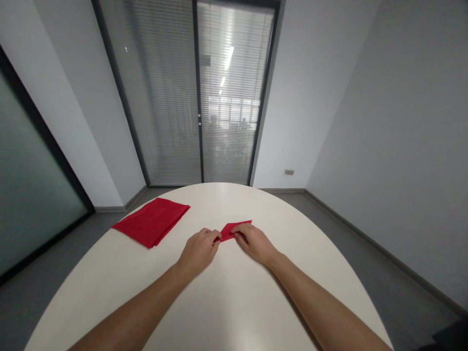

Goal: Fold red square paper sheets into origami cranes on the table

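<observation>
A small folded piece of red paper or cloth (227, 229) lies on the white table, between my two hands. My left hand (201, 247) is closed, its thumb and fingers pinching the left end of the folded red piece. From the right, my right hand (255, 240) bends over the same piece, thumb and fingertips pressed together on its near edge and top. Part of the piece is covered by my fingers. To the left of my left hand, a stack of larger red sheets (151, 222) lies flat, its layers slightly offset along one edge.
The round white table (223, 302) fills the lower middle. Behind it stand glass panels with blinds (230, 141). A wall socket (289, 172) sits low on the back wall. A dark object (451, 336) shows at the lower right corner.
</observation>
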Action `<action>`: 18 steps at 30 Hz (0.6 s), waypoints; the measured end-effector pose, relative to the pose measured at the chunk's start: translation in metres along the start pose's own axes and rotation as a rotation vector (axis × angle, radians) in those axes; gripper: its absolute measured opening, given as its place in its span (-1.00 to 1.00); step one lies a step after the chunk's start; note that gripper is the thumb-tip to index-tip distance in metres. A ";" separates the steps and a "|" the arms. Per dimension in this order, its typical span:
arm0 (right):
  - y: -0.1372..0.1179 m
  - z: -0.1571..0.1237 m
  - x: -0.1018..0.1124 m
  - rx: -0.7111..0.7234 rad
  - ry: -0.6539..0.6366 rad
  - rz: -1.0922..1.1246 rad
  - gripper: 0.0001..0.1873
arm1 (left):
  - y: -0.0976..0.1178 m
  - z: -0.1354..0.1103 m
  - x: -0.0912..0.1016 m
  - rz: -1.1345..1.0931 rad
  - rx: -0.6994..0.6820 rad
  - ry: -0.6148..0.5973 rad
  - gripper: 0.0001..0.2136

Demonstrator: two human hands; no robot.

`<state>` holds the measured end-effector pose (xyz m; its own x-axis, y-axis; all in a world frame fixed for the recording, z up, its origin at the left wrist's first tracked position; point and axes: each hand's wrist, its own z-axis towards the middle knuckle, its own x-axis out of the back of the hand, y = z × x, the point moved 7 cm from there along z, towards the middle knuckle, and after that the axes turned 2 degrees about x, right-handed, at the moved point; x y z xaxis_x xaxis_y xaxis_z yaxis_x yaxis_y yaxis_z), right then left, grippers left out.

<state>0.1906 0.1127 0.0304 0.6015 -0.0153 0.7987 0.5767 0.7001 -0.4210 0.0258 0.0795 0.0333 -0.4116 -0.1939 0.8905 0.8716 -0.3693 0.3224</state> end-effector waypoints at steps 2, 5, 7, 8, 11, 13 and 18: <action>0.002 0.000 0.000 -0.005 0.011 0.005 -0.73 | 0.001 0.000 0.000 0.009 -0.011 -0.009 -0.77; 0.004 0.001 0.001 -0.004 0.025 0.006 -0.73 | 0.003 0.000 -0.001 0.010 -0.032 -0.033 -0.71; 0.004 0.001 0.002 -0.002 0.032 -0.001 -0.74 | 0.005 0.000 -0.001 -0.001 -0.043 -0.048 -0.68; 0.005 0.001 0.002 -0.001 0.035 -0.006 -0.74 | 0.006 0.000 -0.001 -0.006 -0.054 -0.053 -0.67; 0.005 0.001 0.004 -0.010 0.041 -0.023 -0.73 | 0.009 0.001 -0.001 -0.003 -0.110 -0.056 -0.65; 0.005 0.001 0.004 -0.024 0.039 -0.037 -0.72 | 0.010 0.001 -0.002 0.014 -0.137 -0.051 -0.63; 0.007 0.001 0.005 -0.050 0.033 -0.076 -0.70 | 0.008 0.000 -0.005 0.038 -0.164 -0.026 -0.62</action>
<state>0.1966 0.1179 0.0317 0.5726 -0.0907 0.8148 0.6477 0.6594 -0.3817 0.0344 0.0777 0.0313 -0.3700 -0.1878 0.9099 0.8304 -0.5060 0.2333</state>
